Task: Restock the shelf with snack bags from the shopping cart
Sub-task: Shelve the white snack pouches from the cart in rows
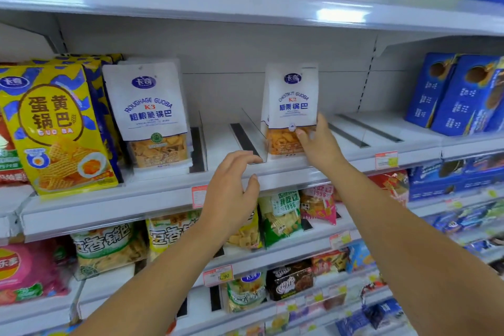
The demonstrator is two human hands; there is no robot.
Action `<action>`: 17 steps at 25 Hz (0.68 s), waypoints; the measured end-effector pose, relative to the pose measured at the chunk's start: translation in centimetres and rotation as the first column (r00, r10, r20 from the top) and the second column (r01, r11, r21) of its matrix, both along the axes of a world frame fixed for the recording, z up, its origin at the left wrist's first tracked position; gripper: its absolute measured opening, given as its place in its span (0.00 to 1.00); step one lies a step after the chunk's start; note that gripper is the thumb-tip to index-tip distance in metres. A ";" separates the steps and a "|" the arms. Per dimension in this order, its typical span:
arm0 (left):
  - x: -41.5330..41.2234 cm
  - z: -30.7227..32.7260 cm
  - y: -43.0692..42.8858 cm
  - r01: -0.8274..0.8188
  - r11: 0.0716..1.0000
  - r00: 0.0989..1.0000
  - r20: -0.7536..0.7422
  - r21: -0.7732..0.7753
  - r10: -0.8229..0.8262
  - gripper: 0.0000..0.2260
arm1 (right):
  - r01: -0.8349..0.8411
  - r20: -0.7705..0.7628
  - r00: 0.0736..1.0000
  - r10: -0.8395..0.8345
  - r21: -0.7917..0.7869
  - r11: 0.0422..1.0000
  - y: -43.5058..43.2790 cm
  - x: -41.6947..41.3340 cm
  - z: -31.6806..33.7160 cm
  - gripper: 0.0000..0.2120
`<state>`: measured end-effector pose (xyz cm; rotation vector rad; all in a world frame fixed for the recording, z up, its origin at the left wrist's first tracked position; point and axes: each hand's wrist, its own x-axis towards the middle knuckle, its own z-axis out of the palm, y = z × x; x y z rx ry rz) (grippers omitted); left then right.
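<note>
Right of centre in the frame, on the grey metal shelf (163,184), a white stand-up snack bag (291,101) with a clear window of orange crisps stands upright, its long axis vertical, just right of a clear plastic divider (253,132). The right hand (319,144) is the nearer one. It reaches up from the lower right and pinches the bag's lower right corner, thumb on the front and fingers round the side edge, so the bag lies up and left of the grip. The left hand (231,194) hovers lower, at the shelf's front lip by the divider's near end, fingers apart, loosely curved, holding nothing. The bag probably needs only seating deeper in its lane.
</note>
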<state>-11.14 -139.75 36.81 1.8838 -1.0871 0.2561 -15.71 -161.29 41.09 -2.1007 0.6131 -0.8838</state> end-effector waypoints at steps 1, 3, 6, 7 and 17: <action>-0.6 -0.2 -0.7 0.026 1.000 1.000 0.002 0.009 -0.026 0.14 | -0.024 0.017 1.000 0.024 0.028 0.999 0.3 -1.0 -0.3 0.24; -1.7 -1.1 -2.0 0.091 0.995 0.996 0.000 0.040 -0.091 0.14 | -0.003 0.078 0.997 -0.001 0.058 0.998 0.8 -2.8 -1.5 0.28; -4.2 -4.2 -4.3 0.213 0.972 0.976 -0.065 0.099 -0.207 0.14 | 0.090 0.264 0.959 -0.105 0.071 0.993 0.8 -6.6 -5.5 0.19; -5.1 -5.8 -5.2 0.248 0.960 0.966 -0.105 0.131 -0.236 0.14 | 0.117 0.310 0.941 -0.137 0.082 0.990 0.7 -8.1 -7.3 0.16; -15.3 -28.7 -9.5 0.594 0.619 0.689 -0.723 0.514 -0.061 0.16 | 0.404 -0.525 0.831 -0.184 0.342 0.848 -1.5 -27.1 -35.9 0.10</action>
